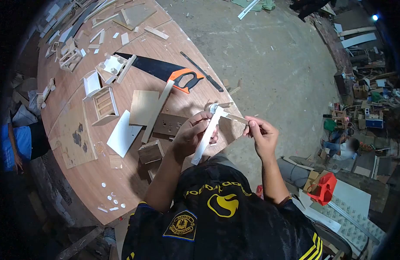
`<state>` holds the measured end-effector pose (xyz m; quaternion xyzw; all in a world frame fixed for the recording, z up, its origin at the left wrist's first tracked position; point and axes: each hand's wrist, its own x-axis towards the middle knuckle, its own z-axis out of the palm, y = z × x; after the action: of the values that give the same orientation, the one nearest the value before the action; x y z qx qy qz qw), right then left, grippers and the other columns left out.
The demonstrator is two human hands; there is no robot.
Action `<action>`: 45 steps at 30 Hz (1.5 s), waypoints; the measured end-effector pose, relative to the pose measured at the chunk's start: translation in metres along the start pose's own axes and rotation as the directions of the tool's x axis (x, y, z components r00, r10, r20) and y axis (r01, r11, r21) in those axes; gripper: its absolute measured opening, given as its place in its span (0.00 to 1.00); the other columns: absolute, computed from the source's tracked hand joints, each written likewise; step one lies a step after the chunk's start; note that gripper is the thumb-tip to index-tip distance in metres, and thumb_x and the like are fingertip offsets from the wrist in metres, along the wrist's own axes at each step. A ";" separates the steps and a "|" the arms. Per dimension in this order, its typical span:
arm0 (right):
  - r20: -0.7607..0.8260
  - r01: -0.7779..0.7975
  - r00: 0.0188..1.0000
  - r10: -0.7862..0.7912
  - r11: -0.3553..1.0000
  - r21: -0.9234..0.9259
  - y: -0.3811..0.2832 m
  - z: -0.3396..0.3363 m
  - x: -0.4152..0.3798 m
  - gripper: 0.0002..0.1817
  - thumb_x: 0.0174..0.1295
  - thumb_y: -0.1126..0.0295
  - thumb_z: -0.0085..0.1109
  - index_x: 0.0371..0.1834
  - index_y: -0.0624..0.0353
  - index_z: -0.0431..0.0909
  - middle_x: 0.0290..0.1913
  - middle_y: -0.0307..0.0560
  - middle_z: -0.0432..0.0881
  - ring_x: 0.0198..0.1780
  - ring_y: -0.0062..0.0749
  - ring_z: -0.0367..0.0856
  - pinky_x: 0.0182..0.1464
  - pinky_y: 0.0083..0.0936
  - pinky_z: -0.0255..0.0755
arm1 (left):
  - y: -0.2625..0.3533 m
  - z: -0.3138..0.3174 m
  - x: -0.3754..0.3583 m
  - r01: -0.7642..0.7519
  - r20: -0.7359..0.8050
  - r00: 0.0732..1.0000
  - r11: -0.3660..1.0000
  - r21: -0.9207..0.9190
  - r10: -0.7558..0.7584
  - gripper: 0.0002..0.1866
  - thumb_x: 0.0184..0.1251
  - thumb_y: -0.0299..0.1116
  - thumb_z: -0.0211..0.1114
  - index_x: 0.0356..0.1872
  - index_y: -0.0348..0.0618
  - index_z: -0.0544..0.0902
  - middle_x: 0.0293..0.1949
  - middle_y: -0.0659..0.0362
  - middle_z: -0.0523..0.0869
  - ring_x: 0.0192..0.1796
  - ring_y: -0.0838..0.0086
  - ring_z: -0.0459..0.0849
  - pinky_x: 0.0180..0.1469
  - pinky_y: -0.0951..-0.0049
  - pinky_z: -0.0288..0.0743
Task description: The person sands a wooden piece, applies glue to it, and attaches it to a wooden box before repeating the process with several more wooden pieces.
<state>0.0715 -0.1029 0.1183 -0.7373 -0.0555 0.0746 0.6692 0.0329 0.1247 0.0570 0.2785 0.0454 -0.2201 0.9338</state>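
Observation:
My left hand [192, 135] is closed around a long white strip [204, 143], which slants up and away from me over the table edge. Between the thumb and fingers of my right hand [263, 138] is a thin wooden stick [237, 118]. The stick's far tip meets the upper end of the white strip. Just behind that end sits a small whitish crumpled-looking piece [213, 107]. Left of my left hand lie a brown block with holes [167, 125] and a small wooden box [151, 151].
A handsaw [165, 71] with an orange and black handle and a dark file [202, 72] lie on the wooden table [78, 182]. Small wooden models [106, 104], a white board [123, 135] and scraps surround them. People are at the far left and right.

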 end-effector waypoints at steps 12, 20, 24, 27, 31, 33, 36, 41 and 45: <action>-0.025 -0.119 0.992 0.121 0.992 0.045 0.006 -0.005 0.009 0.11 0.71 0.71 0.56 0.47 0.69 0.83 0.28 0.42 0.84 0.26 0.18 0.78 0.29 0.15 0.68 | -0.013 -0.015 0.007 -0.041 0.082 0.995 0.992 -0.123 0.051 0.18 0.70 0.37 0.61 0.54 0.40 0.71 0.36 0.53 0.81 0.38 0.69 0.83 0.47 0.65 0.79; 0.062 -0.118 0.991 0.118 0.993 0.000 0.004 -0.005 0.008 0.11 0.71 0.73 0.56 0.47 0.69 0.83 0.28 0.41 0.84 0.27 0.19 0.79 0.30 0.15 0.69 | -0.012 -0.015 0.006 -0.054 0.051 0.997 0.990 -0.129 0.061 0.18 0.72 0.40 0.60 0.55 0.42 0.70 0.36 0.54 0.80 0.38 0.69 0.82 0.47 0.64 0.79; -0.102 -0.085 0.990 0.093 0.993 0.076 0.016 -0.004 0.017 0.10 0.71 0.74 0.55 0.46 0.69 0.83 0.28 0.42 0.84 0.27 0.19 0.79 0.30 0.14 0.69 | -0.011 -0.016 0.006 -0.047 0.054 0.997 0.990 -0.132 0.055 0.18 0.73 0.41 0.58 0.56 0.42 0.70 0.36 0.54 0.79 0.38 0.69 0.82 0.47 0.64 0.79; 0.015 -0.096 0.995 0.095 0.984 0.153 0.020 -0.012 0.014 0.10 0.71 0.74 0.55 0.47 0.70 0.83 0.29 0.43 0.84 0.28 0.19 0.80 0.31 0.14 0.70 | -0.010 -0.016 0.007 -0.046 0.028 0.998 0.990 -0.133 0.050 0.18 0.74 0.41 0.57 0.56 0.42 0.69 0.36 0.54 0.79 0.38 0.69 0.82 0.46 0.64 0.79; 0.110 -0.126 0.986 0.124 0.992 0.014 0.014 -0.002 0.010 0.11 0.70 0.74 0.56 0.47 0.70 0.83 0.30 0.43 0.85 0.28 0.18 0.80 0.31 0.14 0.70 | -0.013 -0.017 0.007 -0.053 0.054 0.997 0.986 -0.158 0.062 0.16 0.76 0.40 0.55 0.56 0.41 0.70 0.36 0.54 0.80 0.38 0.70 0.82 0.45 0.65 0.79; 0.031 -0.110 0.993 0.110 0.994 0.020 0.022 -0.005 0.017 0.11 0.70 0.74 0.57 0.48 0.70 0.82 0.30 0.44 0.85 0.29 0.19 0.79 0.32 0.14 0.71 | -0.012 -0.017 0.009 -0.049 0.050 0.997 0.986 -0.157 0.057 0.16 0.76 0.39 0.55 0.55 0.41 0.71 0.36 0.54 0.80 0.38 0.70 0.82 0.45 0.66 0.79; -0.078 -0.052 0.995 0.060 0.993 0.104 0.020 -0.005 0.015 0.10 0.68 0.77 0.58 0.48 0.69 0.83 0.33 0.47 0.86 0.32 0.23 0.82 0.37 0.16 0.74 | -0.014 -0.020 0.011 -0.052 0.026 0.998 0.983 -0.176 0.058 0.15 0.76 0.39 0.55 0.55 0.40 0.72 0.35 0.54 0.80 0.38 0.70 0.82 0.45 0.66 0.79; 0.200 0.231 0.961 -0.192 0.954 -0.190 0.006 -0.010 0.009 0.10 0.60 0.84 0.61 0.44 0.68 0.86 0.40 0.52 0.87 0.37 0.29 0.86 0.43 0.20 0.77 | -0.013 -0.019 0.012 -0.049 -0.043 0.998 0.977 -0.207 0.041 0.17 0.75 0.39 0.57 0.56 0.40 0.72 0.35 0.55 0.80 0.37 0.69 0.82 0.44 0.67 0.78; 0.116 0.259 0.965 -0.237 0.934 -0.244 0.015 -0.013 0.014 0.11 0.60 0.84 0.61 0.44 0.66 0.87 0.42 0.53 0.87 0.39 0.30 0.86 0.44 0.23 0.79 | -0.014 -0.019 0.015 -0.096 0.027 0.995 0.989 -0.109 0.100 0.17 0.76 0.39 0.57 0.57 0.40 0.73 0.36 0.54 0.80 0.37 0.69 0.81 0.43 0.67 0.78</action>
<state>0.0874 -0.1147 0.1043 -0.8011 -0.1855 0.0128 0.5689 0.0414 0.1191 0.0308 0.2261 0.0284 -0.1755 0.9577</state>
